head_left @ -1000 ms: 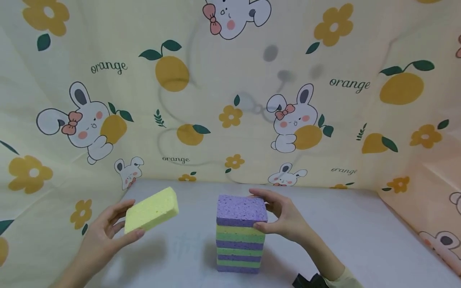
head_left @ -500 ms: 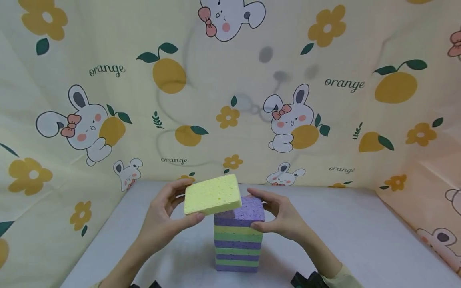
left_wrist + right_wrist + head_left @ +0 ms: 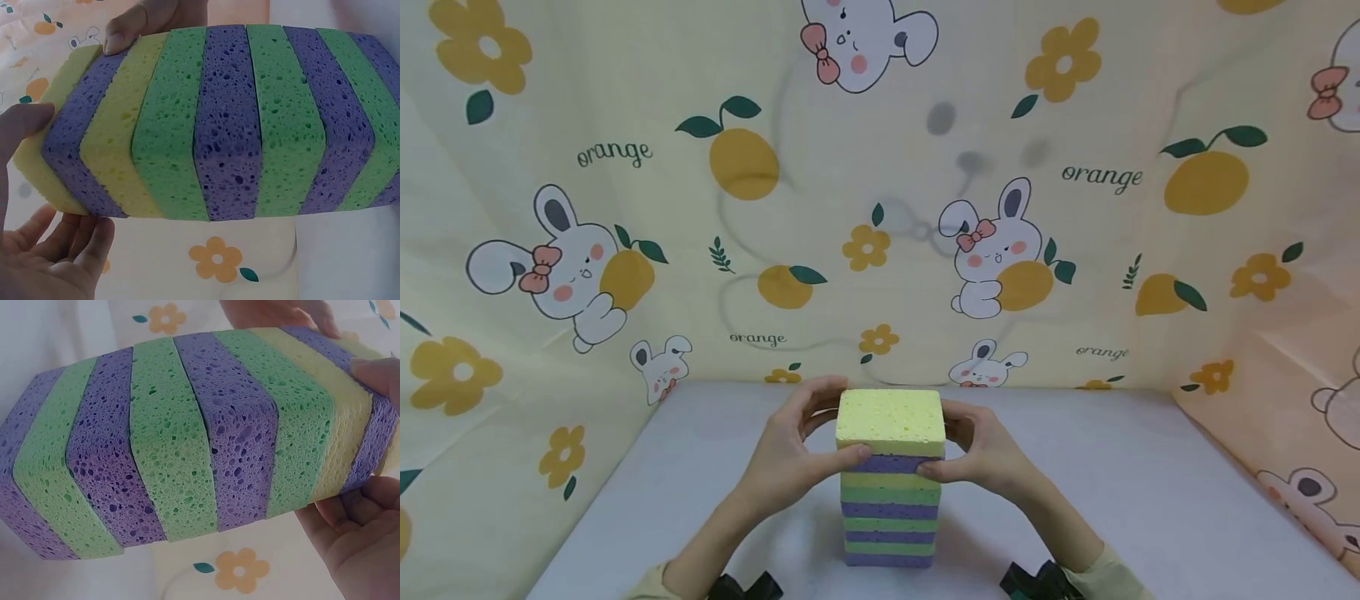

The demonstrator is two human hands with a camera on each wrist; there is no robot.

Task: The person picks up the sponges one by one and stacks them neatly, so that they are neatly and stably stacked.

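Observation:
A tall stack of purple, green and yellow sponges [image 3: 891, 511] stands in the middle of the table. On its top lies a pale yellow sponge [image 3: 891, 415], lined up closely with the layers under it. My left hand [image 3: 799, 450] pinches this yellow sponge, thumb on the front face and fingers round the back. Just below, a purple sponge [image 3: 81, 119] is gripped at its right side by my right hand [image 3: 988, 447]. The right thumb [image 3: 374, 372] presses along the purple sponge's front edge. The far fingertips of both hands are partly hidden behind the stack in the head view.
The table [image 3: 1060, 475] is pale and smooth. Behind and beside it hangs a cream cloth [image 3: 820, 183] printed with rabbits, oranges and flowers. Black wrist mounts [image 3: 745, 586] show at the bottom edge of the head view.
My left hand has carried the yellow sponge from the left, rightward over the stack, and it now lies on the top purple sponge. The right hand has kept its hold at the stack's right side.

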